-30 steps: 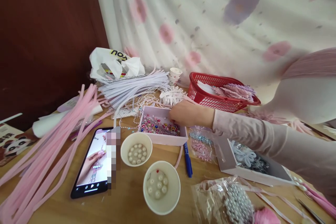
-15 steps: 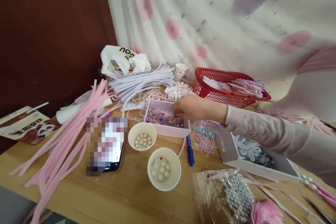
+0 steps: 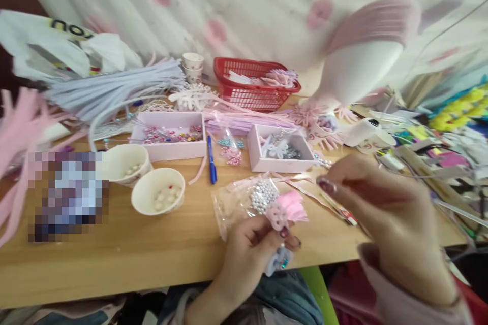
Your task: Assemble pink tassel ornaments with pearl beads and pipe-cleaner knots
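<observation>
Low in the middle, my left hand (image 3: 247, 249) is closed on a pipe-cleaner flower ornament (image 3: 277, 216). A pale pink looped flower sticks out above the fingers, and a grey-blue part with a teal gem (image 3: 284, 263) shows below. Bright pink material (image 3: 293, 205) lies right behind it; I cannot tell whether it is joined on. My right hand (image 3: 381, 203) is raised at the right, thumb and fingers pinched together, blurred; what they hold, if anything, is too small to name. Beyond the left hand lies a clear bag of silver beads (image 3: 264, 196).
A gem box (image 3: 173, 151), a second pale box (image 3: 282, 165) and a blue pen (image 3: 212, 162) lie farther back. Paper cups of pearls (image 3: 158, 190) stand at left. A red basket (image 3: 251, 96), a white mannequin form (image 3: 358, 71) and cluttered craft materials (image 3: 450, 157) line the back and right.
The view has swung right. My right hand has come out of the gem box back to the near right side. My left hand with the flower ornament has come into view.
</observation>
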Demonstrator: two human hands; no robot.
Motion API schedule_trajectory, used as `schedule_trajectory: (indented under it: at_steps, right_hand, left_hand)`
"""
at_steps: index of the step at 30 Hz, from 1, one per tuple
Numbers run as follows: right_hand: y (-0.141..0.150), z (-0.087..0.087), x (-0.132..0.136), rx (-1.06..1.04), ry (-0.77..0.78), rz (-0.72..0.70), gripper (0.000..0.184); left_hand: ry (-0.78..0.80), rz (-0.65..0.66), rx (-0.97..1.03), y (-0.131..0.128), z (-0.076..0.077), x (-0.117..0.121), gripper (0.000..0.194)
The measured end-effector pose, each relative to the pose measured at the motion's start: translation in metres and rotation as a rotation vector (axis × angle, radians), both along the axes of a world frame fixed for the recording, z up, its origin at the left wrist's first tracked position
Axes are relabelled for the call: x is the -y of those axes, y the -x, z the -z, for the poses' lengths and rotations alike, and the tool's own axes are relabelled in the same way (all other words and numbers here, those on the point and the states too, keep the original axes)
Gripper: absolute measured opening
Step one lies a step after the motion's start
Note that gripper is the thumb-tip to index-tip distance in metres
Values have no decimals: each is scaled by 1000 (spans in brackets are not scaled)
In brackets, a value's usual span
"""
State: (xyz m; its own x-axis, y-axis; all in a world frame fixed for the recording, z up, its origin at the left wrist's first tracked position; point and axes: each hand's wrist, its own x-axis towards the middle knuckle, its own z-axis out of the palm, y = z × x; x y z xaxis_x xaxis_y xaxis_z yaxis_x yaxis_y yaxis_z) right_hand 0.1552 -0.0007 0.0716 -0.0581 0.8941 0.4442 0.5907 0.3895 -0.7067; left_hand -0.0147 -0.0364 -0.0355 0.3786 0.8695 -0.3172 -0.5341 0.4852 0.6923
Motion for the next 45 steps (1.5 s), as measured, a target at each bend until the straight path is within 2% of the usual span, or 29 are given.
schedule_trajectory:
  at_steps: [1,4,6,8,17,28,31,34,40,42,45]
  right_hand:
    - [-5,16,15,-92,52,18,10]
    - [-10,55,40,-273,101,-66,7]
    - [-8,70,45,-341,112,-93,5]
    - [-7,77,45,-366,101,-115,5]
    - [-16,84,43,-212,-44,-200,19]
    - [-17,88,41,-107,-116,-242,19]
    - [-15,92,41,-118,-151,-193,16]
    - [-12,94,41,-161,-128,-118,18]
    - [-10,89,47,-222,-24,-88,13]
    - [-13,88,51,-188,-100,-55,7]
    - [-16,94,57,-40,-308,-24,35]
  left_hand:
    - [4,9,-23,2,-1,0,38]
    - [-47,45,-90,4,-2,0,38]
    - [-67,52,-109,3,-1,1,41]
    - [-75,50,-115,2,1,1,42]
    - [-197,132,-230,4,-2,2,40]
    - [-264,150,-254,3,-6,1,33]
    - [-263,154,-261,3,-6,0,36]
    - [-255,167,-258,3,-6,0,40]
    - [-243,171,-269,3,-5,1,37]
    - [-218,170,-248,4,-6,0,34]
    - [-169,164,-209,5,-7,-1,31]
